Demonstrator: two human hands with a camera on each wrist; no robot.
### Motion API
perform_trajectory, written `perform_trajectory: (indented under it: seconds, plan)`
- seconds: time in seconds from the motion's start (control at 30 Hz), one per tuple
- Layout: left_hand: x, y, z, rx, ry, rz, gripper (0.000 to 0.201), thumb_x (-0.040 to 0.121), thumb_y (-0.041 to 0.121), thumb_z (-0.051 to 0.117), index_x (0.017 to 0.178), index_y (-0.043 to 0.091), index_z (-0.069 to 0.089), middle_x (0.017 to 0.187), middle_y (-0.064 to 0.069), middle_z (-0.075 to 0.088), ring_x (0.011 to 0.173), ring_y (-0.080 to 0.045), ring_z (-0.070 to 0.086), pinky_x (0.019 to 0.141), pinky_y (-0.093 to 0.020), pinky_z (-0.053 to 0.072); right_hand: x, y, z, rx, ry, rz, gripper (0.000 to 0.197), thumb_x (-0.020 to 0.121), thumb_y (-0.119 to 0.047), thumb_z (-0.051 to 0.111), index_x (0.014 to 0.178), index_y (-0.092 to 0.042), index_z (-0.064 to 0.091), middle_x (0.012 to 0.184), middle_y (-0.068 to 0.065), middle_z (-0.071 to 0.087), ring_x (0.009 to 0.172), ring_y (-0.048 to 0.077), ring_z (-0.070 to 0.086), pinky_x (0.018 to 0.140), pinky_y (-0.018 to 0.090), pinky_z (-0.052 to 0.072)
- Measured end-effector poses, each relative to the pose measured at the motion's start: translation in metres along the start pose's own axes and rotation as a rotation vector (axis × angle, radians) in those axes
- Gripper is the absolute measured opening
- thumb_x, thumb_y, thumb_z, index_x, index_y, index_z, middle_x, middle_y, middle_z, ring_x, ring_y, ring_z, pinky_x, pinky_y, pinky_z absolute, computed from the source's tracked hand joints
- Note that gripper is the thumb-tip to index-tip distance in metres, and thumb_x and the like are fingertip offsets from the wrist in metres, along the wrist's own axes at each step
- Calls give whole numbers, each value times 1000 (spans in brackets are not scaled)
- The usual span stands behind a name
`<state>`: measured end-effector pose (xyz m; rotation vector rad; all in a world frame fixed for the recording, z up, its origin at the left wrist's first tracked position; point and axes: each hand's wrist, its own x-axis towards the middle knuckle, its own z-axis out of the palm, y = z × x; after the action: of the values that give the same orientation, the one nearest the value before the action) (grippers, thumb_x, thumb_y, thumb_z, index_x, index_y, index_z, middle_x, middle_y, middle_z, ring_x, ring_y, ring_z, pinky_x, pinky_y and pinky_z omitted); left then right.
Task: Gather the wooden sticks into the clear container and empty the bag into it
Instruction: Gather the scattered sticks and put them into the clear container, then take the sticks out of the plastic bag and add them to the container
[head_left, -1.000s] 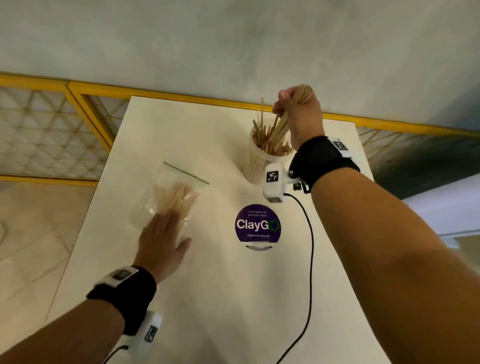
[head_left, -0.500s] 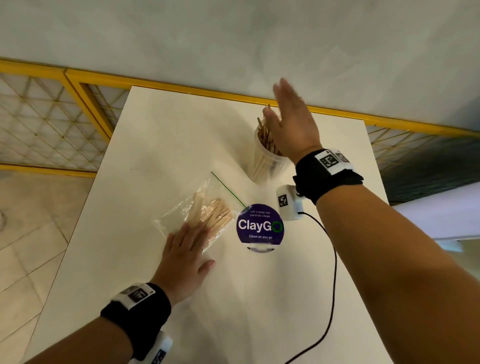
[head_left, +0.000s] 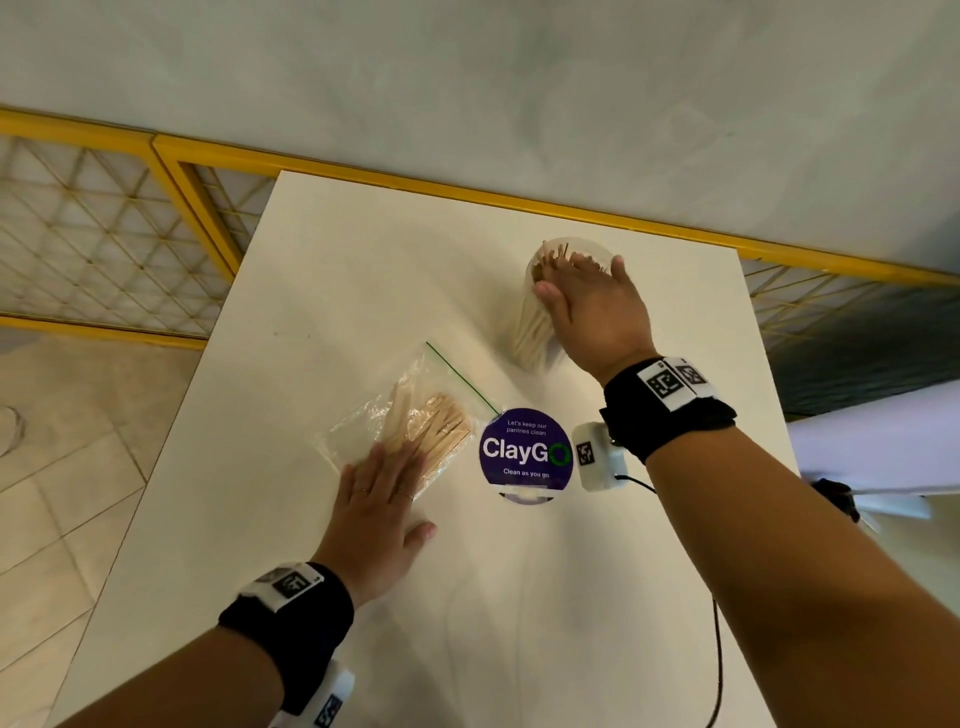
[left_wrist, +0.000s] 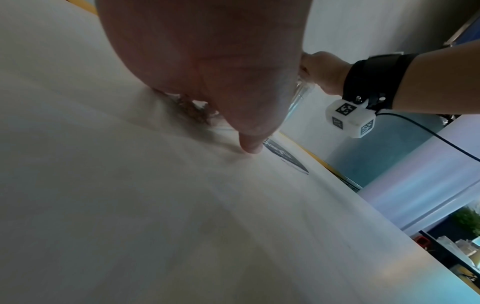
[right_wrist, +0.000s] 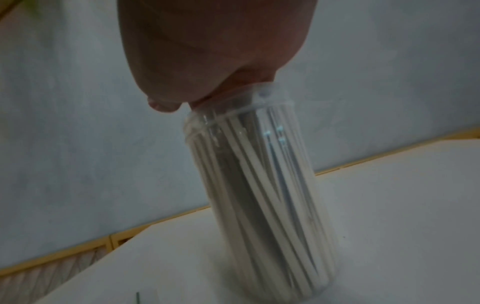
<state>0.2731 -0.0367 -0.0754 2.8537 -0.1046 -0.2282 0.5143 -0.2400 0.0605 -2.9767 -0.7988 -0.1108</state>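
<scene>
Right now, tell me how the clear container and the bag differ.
The clear container stands upright, rigid, with the right hand pressing flat on its sticks; the bag lies flat, soft and crinkled, under the left hand. The container looks packed; the bag holds a smaller bundle. Both are see-through and hold wooden sticks.

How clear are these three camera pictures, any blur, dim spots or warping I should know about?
Head view: bright and fairly sharp, edges bowed by the wide lens. Left wrist view: left hand fills the top, soft and out of focus, table bulges like a dome. Right wrist view: dim, grainy, clear container blurred, small glare spots near its top.
</scene>
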Motion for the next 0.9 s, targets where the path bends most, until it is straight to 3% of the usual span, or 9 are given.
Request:
perform_trajectory:
  seconds: [0.2,0.4,0.47,0.57,0.63,0.67,0.7,0.8,0.9]
  plan:
    - [0,1,-2,10,8,11,79,76,57,42,143,16,35,148,-7,41,134,-38,38,105,-44,16,4,1,-10,146,230,41,49,100,-41,30,118,-13,65,124,9,65,122,32,53,104,44,36]
    - [-4,-2,-5,-11,13,32,74,77,56,42,140,18,35,146,-5,42,134,-36,38,109,-50,26,1,-5,-2,51,-96,65,62,100,-50,25,147,-10,30,158,10,26,147,29,19,118,44,15]
    - [-7,-8,-9,-75,20,89,63,80,54,44,133,20,42,140,-2,48,133,-34,40,105,-56,34,0,-4,-4,56,-147,48,66,98,-54,21,145,-10,34,157,11,28,146,30,20,116,45,18]
    - [-12,-22,-15,-86,35,192,45,89,52,41,111,16,57,122,-5,57,124,-31,50,99,-58,37,-13,-5,-19,124,185,-1,55,96,-47,32,129,-10,56,141,13,51,133,34,41,108,44,31]
    - [-16,-28,-23,4,46,162,41,87,47,43,100,13,63,113,-9,61,119,-32,54,101,-59,35,-37,-10,-24,328,492,77,38,96,-36,45,116,-9,65,120,13,64,110,27,56,94,31,41]
    - [-16,-26,-29,12,66,133,37,84,43,46,96,12,63,109,-9,61,118,-33,54,100,-55,36,-53,-14,-24,465,503,158,32,95,-32,47,109,-10,66,109,11,66,97,19,57,85,22,43]
    - [-19,-22,-32,-8,88,115,32,81,39,49,92,11,63,104,-9,61,113,-34,56,96,-50,40,-72,-22,-21,619,397,281,27,95,-32,48,102,-13,66,101,9,67,87,14,56,77,19,44]
    - [-16,7,-38,-167,110,153,25,80,29,55,94,9,60,97,-9,58,91,-31,59,80,-38,48,-126,-44,19,813,-188,591,23,92,-33,50,87,-15,63,92,7,69,84,25,65,75,36,52]
    - [-5,49,-33,-310,-22,92,42,84,36,61,117,10,57,113,-8,58,104,-27,56,90,-34,43,-170,-68,57,966,-451,637,23,95,-21,47,88,-9,65,89,18,71,76,29,66,77,44,54]
